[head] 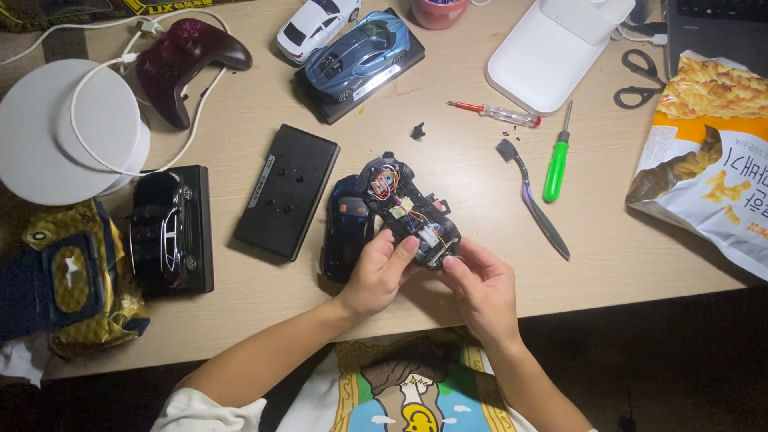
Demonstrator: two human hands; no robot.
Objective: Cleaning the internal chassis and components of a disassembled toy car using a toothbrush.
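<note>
The person holds an opened toy car chassis just above the near edge of the wooden table, with both hands closed on its near end. The left hand grips it from 7 o'clock, thumb pressed on the side of the black frame. The right hand grips it from 5 o'clock, fingertips on the corner near a small silver part. The chassis points away from the hands toward 11 o'clock, and its red, blue and orange wires are open to see on top.

Just beside the left hand, at 10 o'clock from it, lies the dark blue car body shell, touching the chassis on the side. At 9 o'clock from the shell is a flat black base plate, and further at 9 o'clock a black model car on its stand.

At 1 o'clock from the right hand lie a dark brush and a green screwdriver, well apart from the fingers. A small red screwdriver lies at 12 o'clock, near some tiny screws. A blue model car stands at the far side, and a snack bag at 3 o'clock.
</note>
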